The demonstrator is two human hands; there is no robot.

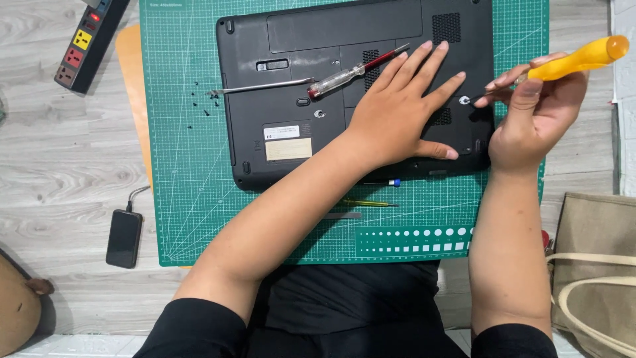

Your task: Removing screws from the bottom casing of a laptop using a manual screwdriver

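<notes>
The left hand (397,113) presses flat, fingers spread, on the rigid upturned laptop (291,86). The right hand (536,113) pinches a light yellow screwdriver (576,59) (grip the handle) at a screw (464,100).

Left hand (397,113) flat on upturned black laptop (285,99); right hand (533,116) around yellow-handled screwdriver (576,59), tip at screw.

One head-worn camera looks steeply down, fairly near, onto the green cutting mat (192,166) and forearms.
</notes>
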